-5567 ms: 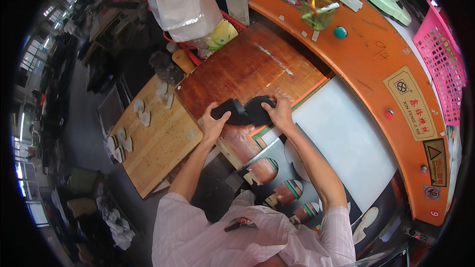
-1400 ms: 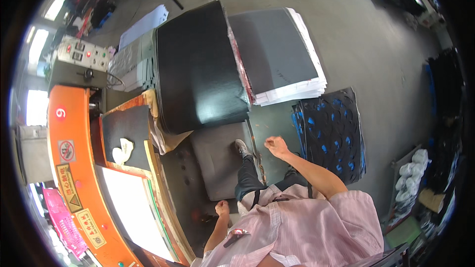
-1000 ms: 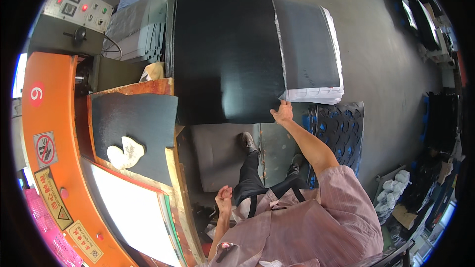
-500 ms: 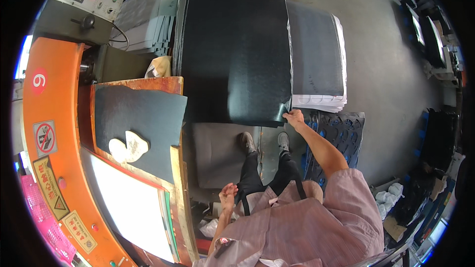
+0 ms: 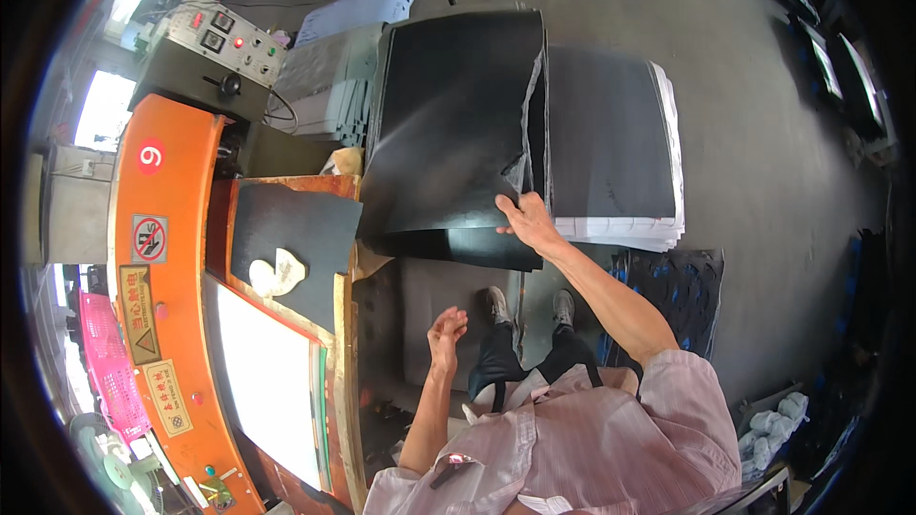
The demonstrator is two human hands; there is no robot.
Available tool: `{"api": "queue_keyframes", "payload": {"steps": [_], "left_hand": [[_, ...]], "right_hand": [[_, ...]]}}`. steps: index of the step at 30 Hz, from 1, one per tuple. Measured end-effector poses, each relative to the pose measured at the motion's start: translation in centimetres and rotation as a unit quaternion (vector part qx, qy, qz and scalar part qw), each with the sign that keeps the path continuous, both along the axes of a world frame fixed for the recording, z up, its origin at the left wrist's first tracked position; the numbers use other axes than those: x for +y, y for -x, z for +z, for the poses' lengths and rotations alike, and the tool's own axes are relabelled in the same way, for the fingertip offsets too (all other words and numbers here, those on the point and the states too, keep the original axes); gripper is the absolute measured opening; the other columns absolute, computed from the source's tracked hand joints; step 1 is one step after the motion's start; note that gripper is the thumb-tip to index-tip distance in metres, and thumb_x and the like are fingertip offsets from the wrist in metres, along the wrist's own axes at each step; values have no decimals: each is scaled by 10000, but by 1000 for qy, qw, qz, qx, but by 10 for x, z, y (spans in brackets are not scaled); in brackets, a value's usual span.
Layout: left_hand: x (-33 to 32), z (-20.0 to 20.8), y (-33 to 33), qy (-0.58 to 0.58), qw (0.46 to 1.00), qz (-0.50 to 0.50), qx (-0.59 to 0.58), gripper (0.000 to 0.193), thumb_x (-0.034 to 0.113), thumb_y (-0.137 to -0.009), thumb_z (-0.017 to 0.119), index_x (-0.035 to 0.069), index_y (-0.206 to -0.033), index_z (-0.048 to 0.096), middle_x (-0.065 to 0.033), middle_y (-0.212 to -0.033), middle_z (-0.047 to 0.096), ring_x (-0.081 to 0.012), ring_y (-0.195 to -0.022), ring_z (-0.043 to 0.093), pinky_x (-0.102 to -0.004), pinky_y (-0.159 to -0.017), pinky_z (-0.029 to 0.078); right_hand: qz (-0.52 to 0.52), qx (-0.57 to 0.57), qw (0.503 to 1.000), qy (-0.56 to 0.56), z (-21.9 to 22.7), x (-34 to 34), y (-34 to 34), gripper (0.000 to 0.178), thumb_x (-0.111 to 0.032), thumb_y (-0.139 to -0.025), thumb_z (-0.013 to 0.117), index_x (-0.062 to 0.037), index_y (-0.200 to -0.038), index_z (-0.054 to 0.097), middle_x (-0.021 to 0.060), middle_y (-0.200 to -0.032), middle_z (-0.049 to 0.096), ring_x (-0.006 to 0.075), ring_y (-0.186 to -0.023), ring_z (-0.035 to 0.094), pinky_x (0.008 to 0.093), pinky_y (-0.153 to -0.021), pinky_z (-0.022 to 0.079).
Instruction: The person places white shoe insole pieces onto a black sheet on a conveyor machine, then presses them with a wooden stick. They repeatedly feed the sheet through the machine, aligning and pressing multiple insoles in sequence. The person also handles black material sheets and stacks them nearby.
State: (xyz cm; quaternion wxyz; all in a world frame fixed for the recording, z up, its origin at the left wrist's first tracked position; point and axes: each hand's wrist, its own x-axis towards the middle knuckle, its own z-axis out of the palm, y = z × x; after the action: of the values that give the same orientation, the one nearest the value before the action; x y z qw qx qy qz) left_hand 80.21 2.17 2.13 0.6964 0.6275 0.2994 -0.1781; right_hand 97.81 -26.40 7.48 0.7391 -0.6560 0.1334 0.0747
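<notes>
A glossy black sheet [image 5: 448,124] lies on top of a stack straight ahead of me. My right hand [image 5: 527,221] pinches its near right corner, which is lifted and drawn inward. Along the raised right edge a ragged pale strip shows, with more black sheet [image 5: 477,246] visible beneath at the near edge. My left hand [image 5: 446,332] hangs in the air short of the stack, fingers loosely bent and apart, touching nothing. To the left, a dark grey sheet [image 5: 296,219] rests on a wooden board, and a cream-coloured two-lobed piece [image 5: 279,273] lies on it.
An orange machine [image 5: 172,172] with a control panel [image 5: 224,38] stands on the left. Beside the black stack on the right is another pile of grey sheets [image 5: 611,143]. Sheets with cut-out holes [image 5: 668,296] lie nearer on the right. A wooden edge [image 5: 345,362] borders the left side.
My right hand has moved left with the black sheet's corner, lifting and folding its right edge inward. My left hand has risen and moved forward. The view has shifted.
</notes>
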Motion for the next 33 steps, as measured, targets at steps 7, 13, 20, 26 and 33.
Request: {"api": "queue_keyframes", "payload": {"steps": [7, 13, 20, 26, 33], "left_hand": [[-37, 9, -30, 70, 997, -8, 35, 456, 230, -1027, 621, -29, -1398, 572, -157, -1211, 729, -230, -1040, 724, -350, -909, 570], [-12, -26, -11, 72, 994, 20, 74, 456, 270, -1030, 651, -9, -1385, 592, -151, -1235, 725, -226, -1076, 716, -358, -943, 565], [-14, -103, -69, 106, 988, 1, 109, 451, 283, -997, 705, 42, -1368, 620, -67, -1084, 752, -150, -920, 715, -311, -823, 581], [-37, -140, -158, 131, 963, 116, 204, 359, 349, -909, 828, 109, -1108, 649, -2, -1019, 667, -121, -843, 666, -307, -742, 576], [-40, -237, -186, 41, 970, 140, 192, 466, 328, -867, 879, 138, -1131, 545, 12, -899, 620, -90, -737, 603, -287, -659, 522]], "right_hand": [[-31, 233, 971, -45, -77, -15, 14, 396, -204, -997, 660, 188, -981, 609, 209, -878, 690, 275, -621, 750, 329, -470, 605], [-145, 356, 917, -108, -168, 27, 2, 203, -140, -996, 627, 27, -1103, 580, 169, -908, 723, 283, -697, 764, 359, -496, 592], [-211, 355, 877, -247, -189, -4, -108, 147, -187, -1031, 582, -46, -1017, 620, 110, -904, 731, 202, -701, 713, 299, -549, 576], [-228, 341, 879, -242, -167, -35, -170, 245, -259, -1069, 508, -73, -1064, 666, 39, -927, 752, 122, -685, 671, 260, -571, 495], [-213, 285, 891, -280, -147, -100, -238, 291, -282, -1065, 485, -67, -1044, 679, 8, -921, 751, 100, -670, 669, 239, -555, 483]]}}
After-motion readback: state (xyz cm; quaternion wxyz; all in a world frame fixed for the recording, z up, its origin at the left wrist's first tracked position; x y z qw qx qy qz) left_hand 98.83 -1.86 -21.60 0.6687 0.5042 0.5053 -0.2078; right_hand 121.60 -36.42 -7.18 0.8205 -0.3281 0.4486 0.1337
